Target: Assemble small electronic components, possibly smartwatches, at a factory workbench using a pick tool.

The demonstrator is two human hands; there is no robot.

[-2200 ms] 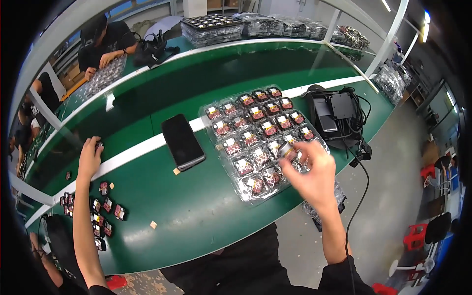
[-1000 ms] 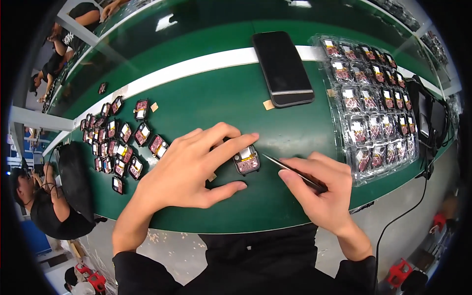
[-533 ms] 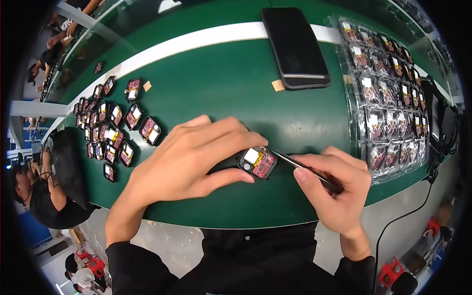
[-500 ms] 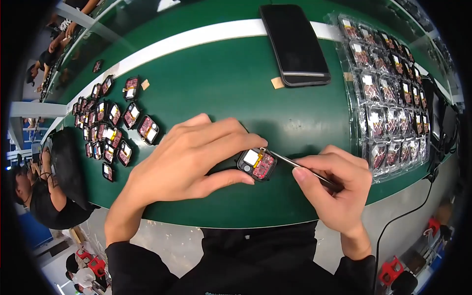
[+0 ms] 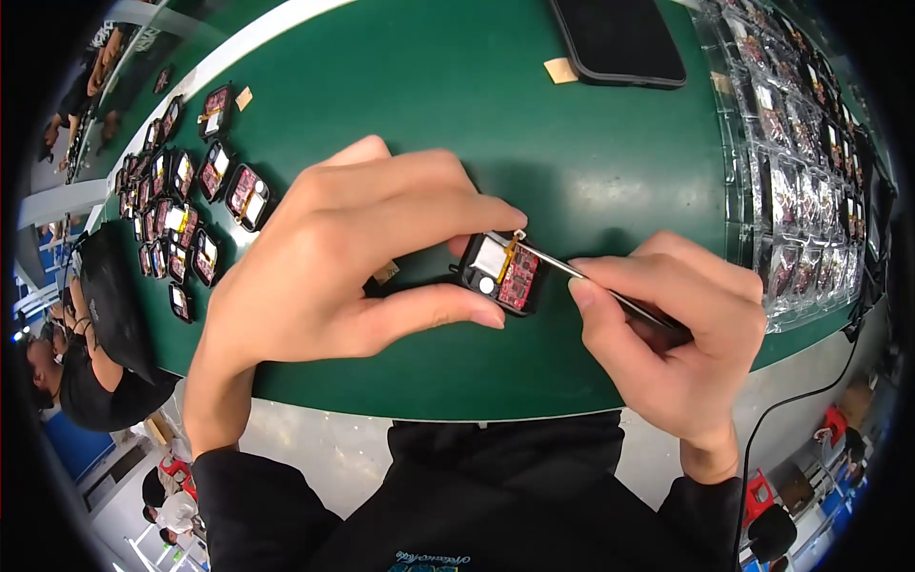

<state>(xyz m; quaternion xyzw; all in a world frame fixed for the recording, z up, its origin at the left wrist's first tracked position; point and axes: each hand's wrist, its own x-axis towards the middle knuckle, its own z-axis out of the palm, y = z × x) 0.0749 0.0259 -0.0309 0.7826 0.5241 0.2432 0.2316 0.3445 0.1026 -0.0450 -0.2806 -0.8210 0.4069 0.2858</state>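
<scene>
A small black device case point(image 5: 520, 279), open to show a red circuit board, a white block and a gold ribbon, sits tilted near the table's middle. My left hand point(image 5: 334, 253) steadies it, thumb on its near side and fingers at its far edge. My right hand point(image 5: 672, 319) pinches slim metal tweezers point(image 5: 551, 259), dark toward the grip. Their tip meets the small ribbon end at the case's upper edge, beside my left fingertip. Part of the case's left side is hidden by my left hand.
Several similar open cases point(image 5: 251, 198) lie clustered at the left of the green table point(image 5: 429, 105). Clear plastic trays point(image 5: 796, 238) of parts stack at the right. A black phone point(image 5: 624, 43) lies at the back. A black cable point(image 5: 796, 400) hangs at the right; a person point(image 5: 91, 381) sits at the left.
My view has shifted, so the table items sit higher in it. The case has turned a little between my left fingers. The tweezers' tip stays at its upper edge.
</scene>
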